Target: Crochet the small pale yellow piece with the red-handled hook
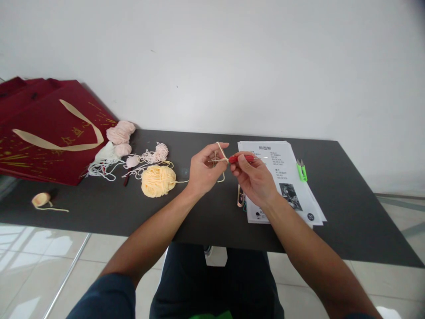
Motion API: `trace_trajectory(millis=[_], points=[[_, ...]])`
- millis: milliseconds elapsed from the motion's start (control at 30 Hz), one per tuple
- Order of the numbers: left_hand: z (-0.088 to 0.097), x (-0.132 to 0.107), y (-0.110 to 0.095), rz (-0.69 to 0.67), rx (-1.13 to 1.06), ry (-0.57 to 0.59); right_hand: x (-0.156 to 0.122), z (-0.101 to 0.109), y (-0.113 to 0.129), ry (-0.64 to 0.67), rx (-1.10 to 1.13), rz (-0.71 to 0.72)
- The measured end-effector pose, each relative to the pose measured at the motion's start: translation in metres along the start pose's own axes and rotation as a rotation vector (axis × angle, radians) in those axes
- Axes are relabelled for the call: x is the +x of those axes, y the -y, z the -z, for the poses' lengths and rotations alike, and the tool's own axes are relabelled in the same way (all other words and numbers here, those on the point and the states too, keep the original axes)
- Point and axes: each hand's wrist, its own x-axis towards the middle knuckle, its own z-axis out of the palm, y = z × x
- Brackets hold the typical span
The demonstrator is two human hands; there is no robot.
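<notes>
My left hand [208,168] pinches pale yellow yarn [219,150], with a strand looped over its raised index finger. From its far side the strand runs to a yellow yarn ball [158,180] on the table. My right hand [254,177] is closed around the red handle of a crochet hook [241,158]. The two hands are close together above the table, and the hook's thin metal shaft reaches to the yarn at the left fingertips. Whether a stitch sits on the hook is too small to tell.
Printed sheets [285,150] lie under my right hand, with green thread snips [302,170] on their edge. Left are pink yarn [121,132], white yarn [105,153], a red gift bag [49,133] and a small crocheted piece [41,200]. The dark table [358,212] meets a white wall.
</notes>
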Motion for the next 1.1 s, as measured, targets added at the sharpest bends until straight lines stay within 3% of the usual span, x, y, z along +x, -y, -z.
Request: trace_trajectory(millis=[267,500,1100], points=[[0.0024,0.0026,-0.0005,-0.098,0.043,-0.051,0.0018,0.0049,0.0055,-0.025,-0.048,0.169],[0.001,-0.0012,-0.0019,-0.103,0.119,-0.091,0.0012,0.0088,0.0049,-0.068,-0.169,0.345],[0.0015,-0.002,-0.0035,-0.145,0.146,-0.14,-0.0035,0.0039,0.0009,-0.093,-0.272,0.471]])
